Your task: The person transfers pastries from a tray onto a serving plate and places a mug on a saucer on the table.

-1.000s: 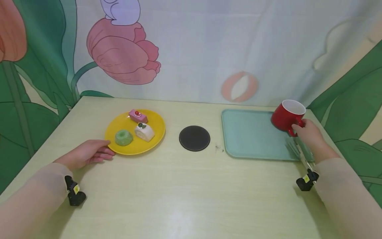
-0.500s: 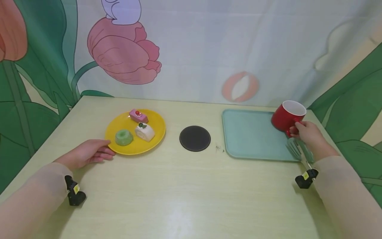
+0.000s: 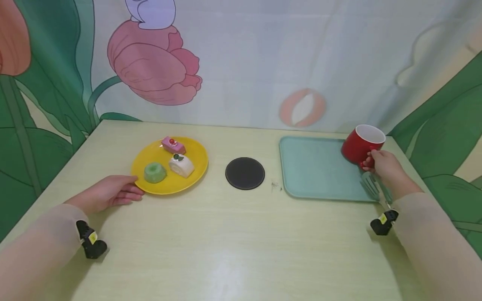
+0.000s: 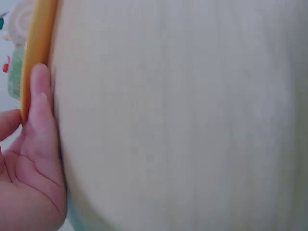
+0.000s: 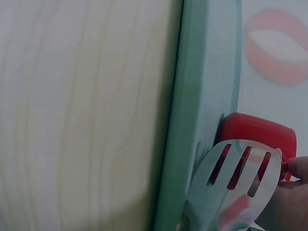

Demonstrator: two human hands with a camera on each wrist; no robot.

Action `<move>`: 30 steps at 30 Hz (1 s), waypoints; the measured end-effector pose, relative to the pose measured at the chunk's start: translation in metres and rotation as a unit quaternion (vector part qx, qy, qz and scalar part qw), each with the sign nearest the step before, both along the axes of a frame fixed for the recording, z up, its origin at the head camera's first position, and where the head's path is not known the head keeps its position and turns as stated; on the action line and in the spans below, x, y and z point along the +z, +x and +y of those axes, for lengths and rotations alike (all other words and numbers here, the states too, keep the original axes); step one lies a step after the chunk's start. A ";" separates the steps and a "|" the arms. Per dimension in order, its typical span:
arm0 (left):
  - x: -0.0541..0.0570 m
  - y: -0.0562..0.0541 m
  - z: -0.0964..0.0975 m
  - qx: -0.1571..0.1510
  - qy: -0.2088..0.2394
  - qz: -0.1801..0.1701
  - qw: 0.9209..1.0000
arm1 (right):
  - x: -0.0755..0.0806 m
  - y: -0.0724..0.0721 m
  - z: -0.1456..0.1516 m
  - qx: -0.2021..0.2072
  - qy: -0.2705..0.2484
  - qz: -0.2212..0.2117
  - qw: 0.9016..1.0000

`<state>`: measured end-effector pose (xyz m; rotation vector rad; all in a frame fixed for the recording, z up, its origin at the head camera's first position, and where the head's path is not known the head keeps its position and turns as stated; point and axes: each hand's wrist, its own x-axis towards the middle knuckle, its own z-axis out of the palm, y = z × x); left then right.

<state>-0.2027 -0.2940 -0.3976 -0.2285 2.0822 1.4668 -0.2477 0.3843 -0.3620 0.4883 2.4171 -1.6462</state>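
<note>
At the left of the table, my left hand (image 3: 109, 193) pinches the near-left rim of a yellow plate (image 3: 198, 168), fingers underneath. On the plate sit a green ring-shaped cake (image 3: 155, 172), a white cake roll (image 3: 181, 165) and a pink cake slice (image 3: 173, 145) with a red berry on top. My right hand (image 3: 388, 171) grips the handle of a red mug (image 3: 355, 147), white inside, at the back right of the pale green tray (image 3: 320, 167). A shiny slotted turner (image 5: 236, 183) lies below that hand at the tray's near right; my wrist partly hides its handle.
A round black coaster (image 3: 245, 173) lies on the pale wooden table (image 3: 226, 234) between plate and tray. Behind the table hangs a printed curtain (image 3: 241, 62) with flowers and leaves. Small dark marks show beside the tray's left edge.
My right hand has shifted slightly left, its fingers further in around the mug's handle. Mug, tray and plate stay in place; my left hand keeps its hold on the plate.
</note>
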 end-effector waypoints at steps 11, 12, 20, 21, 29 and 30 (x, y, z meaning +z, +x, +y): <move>0.018 0.009 0.007 -0.038 -0.089 0.005 0.995 | 0.003 0.005 -0.003 -0.015 0.002 0.015 1.000; 0.019 0.011 0.008 -0.051 -0.108 0.016 0.993 | 0.004 0.006 -0.003 -0.014 0.002 0.017 1.000; 0.025 0.032 0.038 -0.174 -0.261 0.143 0.939 | 0.007 0.018 0.000 0.013 0.040 0.045 0.998; 0.026 0.036 0.045 -0.189 -0.281 0.162 0.927 | 0.006 0.020 0.000 0.019 0.046 0.049 0.998; 0.031 0.057 0.102 -0.310 -0.349 0.308 0.829 | 0.005 0.024 -0.002 0.020 0.059 0.066 0.996; 0.030 0.058 0.108 -0.323 -0.346 0.322 0.820 | 0.005 0.024 -0.002 0.020 0.057 0.068 0.996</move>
